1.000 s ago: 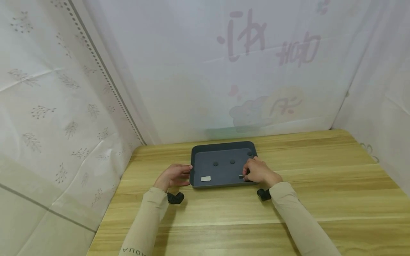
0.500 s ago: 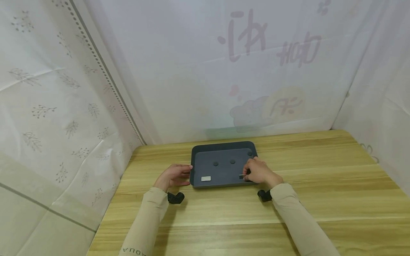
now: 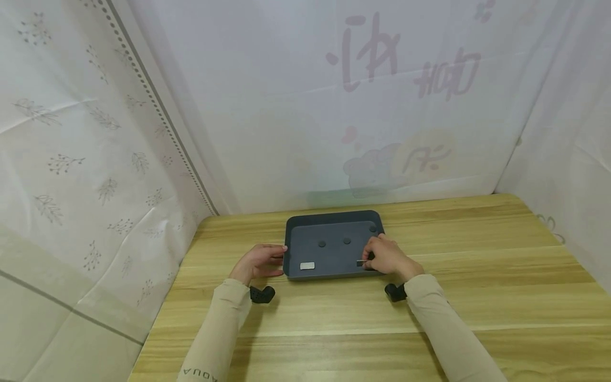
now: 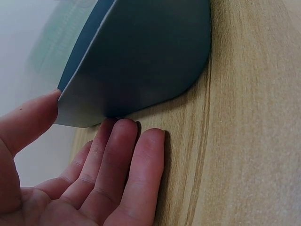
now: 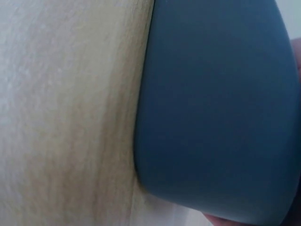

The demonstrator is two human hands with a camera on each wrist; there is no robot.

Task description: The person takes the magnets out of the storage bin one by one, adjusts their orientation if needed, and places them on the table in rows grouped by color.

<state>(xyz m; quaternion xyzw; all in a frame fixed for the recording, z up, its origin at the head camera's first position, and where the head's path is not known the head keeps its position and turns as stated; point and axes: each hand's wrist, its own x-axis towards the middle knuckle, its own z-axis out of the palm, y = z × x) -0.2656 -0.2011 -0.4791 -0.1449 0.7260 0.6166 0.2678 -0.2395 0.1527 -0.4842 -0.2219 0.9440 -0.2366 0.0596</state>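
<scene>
A dark grey rectangular tray (image 3: 329, 270) with raised walls lies on the table. My left hand (image 3: 260, 261) is at its left end: in the left wrist view the thumb (image 4: 40, 115) touches the rim, while relaxed fingers (image 4: 148, 165) lie against the table by the wall's foot. Inside the tray's front right corner, my right hand (image 3: 386, 255) pinches a small thin plate (image 3: 360, 262) with a pale edge, mostly hidden by the fingers. A small silvery-white rectangular plate (image 3: 307, 266) lies flat in the front left. The right wrist view is mostly filled by the tray's outer wall (image 5: 216, 103).
Several dark round discs, such as one left of centre (image 3: 322, 244) and another near the middle (image 3: 347, 241), sit on the tray floor. The wooden table (image 3: 324, 329) extends around the tray. Pale printed curtains (image 3: 267, 132) hang behind it and at both sides.
</scene>
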